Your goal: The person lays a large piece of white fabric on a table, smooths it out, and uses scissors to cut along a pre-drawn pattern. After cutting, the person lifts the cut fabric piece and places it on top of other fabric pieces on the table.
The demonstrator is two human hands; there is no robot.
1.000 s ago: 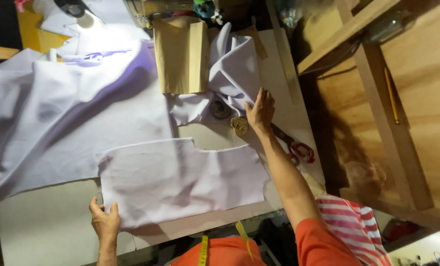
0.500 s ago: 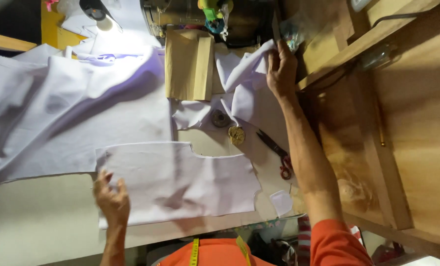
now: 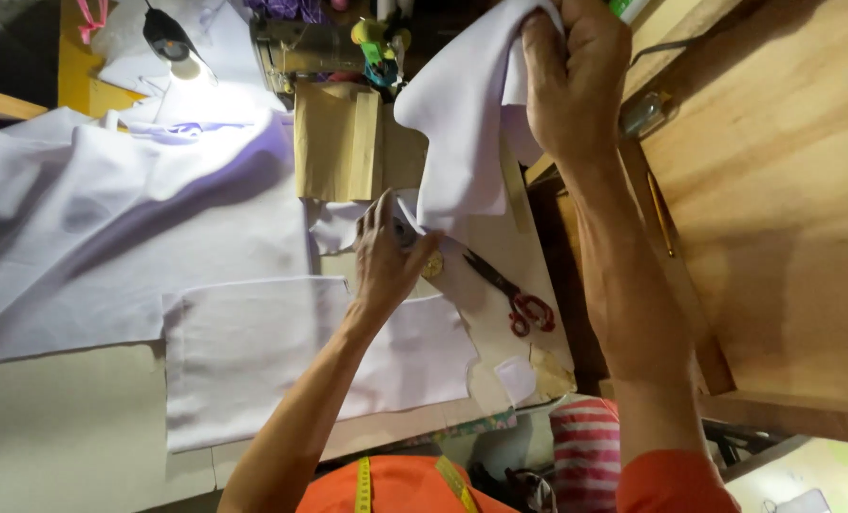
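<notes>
Looking down from the head view: nearest the camera, orange shirt with a yellow tape measure [image 3: 365, 480] hanging at the chest. A red-and-white striped cloth [image 3: 585, 446] sits low, just right of the table edge.

Next out, a flat cut piece of white fabric [image 3: 253, 356] lies on the table [image 3: 63, 437], squared edges with a notch at its upper left. A small white scrap [image 3: 517, 378] lies near the table's right edge.

Left hand [image 3: 386, 261] is past that piece, fingers loosely spread and pressing down on the lower tip of the white cloth [image 3: 466, 142]; not a closed grip, more a pin-down. A small gold round object [image 3: 433, 264] lies touching or just beside the fingers; can't tell what it is.

Red-handled scissors [image 3: 504, 293] lie on the table just right of the left hand, blades shut, pointing up-left.

Right hand [image 3: 571, 81] is raised, fist closed around the top of the white cloth, bunching it. The cloth hangs from that fist down to the left hand, off the table for most of its length.

Left side: a large sheet of white fabric [image 3: 110, 218], rumpled, covers much of the table.

Farther: tan paper pattern pieces [image 3: 338, 142] behind the cloth. Farthest: a sewing machine [image 3: 300, 43] with a small lit lamp [image 3: 172, 43]. Wooden shelving [image 3: 785, 209] runs along the right.
</notes>
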